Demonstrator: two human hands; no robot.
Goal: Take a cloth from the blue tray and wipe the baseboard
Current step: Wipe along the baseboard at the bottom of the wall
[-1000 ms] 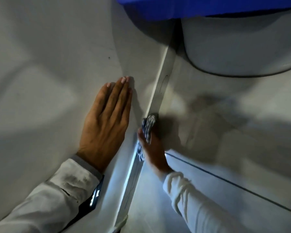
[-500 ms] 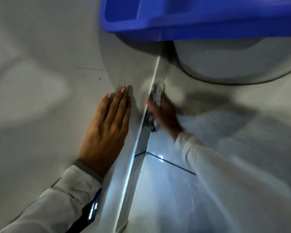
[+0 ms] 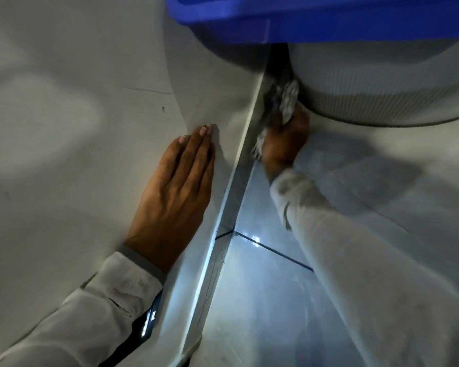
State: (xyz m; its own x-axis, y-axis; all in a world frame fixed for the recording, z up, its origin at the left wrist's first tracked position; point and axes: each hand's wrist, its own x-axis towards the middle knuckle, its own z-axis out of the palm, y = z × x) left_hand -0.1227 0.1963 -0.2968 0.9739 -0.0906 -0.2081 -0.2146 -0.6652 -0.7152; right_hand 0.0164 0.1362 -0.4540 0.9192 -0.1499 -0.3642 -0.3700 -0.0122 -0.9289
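Note:
My right hand (image 3: 285, 144) grips a crumpled grey-white cloth (image 3: 286, 100) and presses it against the pale baseboard (image 3: 229, 205), far along the strip, just below the blue tray (image 3: 329, 25). The cloth bunches above and below my fingers and is blurred. My left hand (image 3: 178, 192) lies flat on the white wall above the baseboard, fingers together and extended, holding nothing. The baseboard runs diagonally from the bottom centre up towards the tray.
The blue tray rests on a round white ribbed container (image 3: 382, 83) standing on the floor beside the baseboard's far end. The glossy grey floor tiles (image 3: 263, 300) show a dark grout line (image 3: 273, 251). A dark device with a lit strip (image 3: 147, 320) sits on my left sleeve.
My right hand has slid the cloth along the baseboard away from me, up to the white container. My left hand has stayed flat on the wall. The view has tilted up towards the tray.

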